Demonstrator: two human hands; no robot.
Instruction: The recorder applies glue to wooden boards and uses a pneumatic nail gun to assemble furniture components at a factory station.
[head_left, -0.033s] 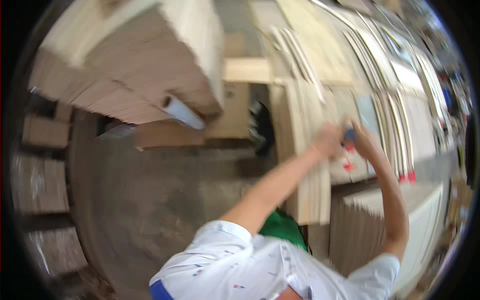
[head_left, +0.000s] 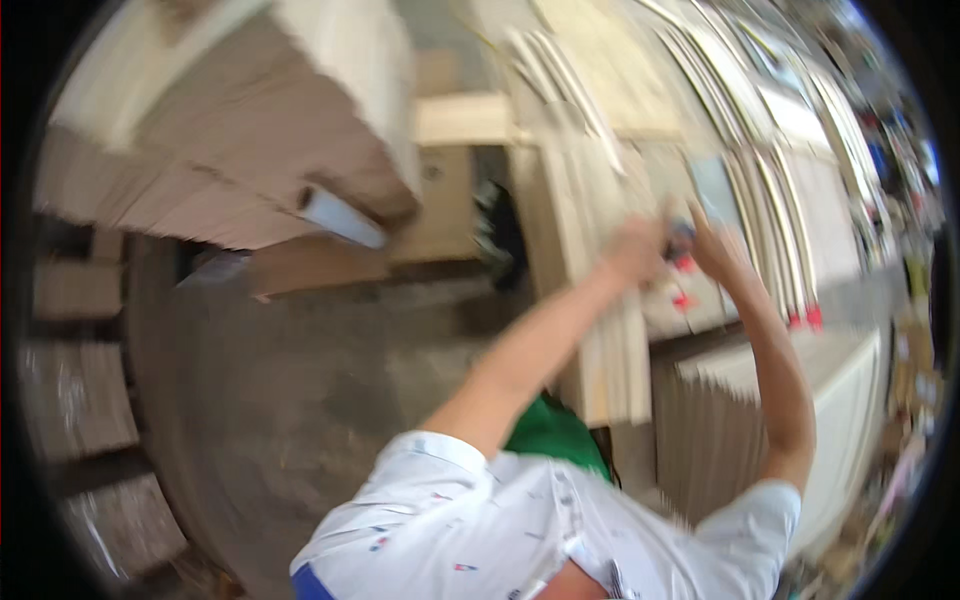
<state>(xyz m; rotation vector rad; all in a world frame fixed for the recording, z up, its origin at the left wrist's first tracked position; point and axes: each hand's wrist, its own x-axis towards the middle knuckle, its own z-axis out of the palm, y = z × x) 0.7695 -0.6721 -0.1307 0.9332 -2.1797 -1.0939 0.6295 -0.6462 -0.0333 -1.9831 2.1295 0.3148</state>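
My left hand and my right hand are close together over the pale boards, right of centre. Between them is a small dark blue thing; motion blur hides its kind and which hand holds it. A finger or thumb of my right hand points up beside it. Fingers on both hands are smeared. Below the hands, a red patch shows on a pale panel. My left forearm crosses above a stack of long pale boards.
A large stack of brown sheets stands at upper left, with a whitish roll at its edge. Upright pale panels line the right. Another sheet stack is beside my right arm. Wrapped cartons stand at far left.
The whole view has shifted, so the surroundings sit a little further left and higher. Both hands remain close together around the blue thing, slightly further left in the picture.
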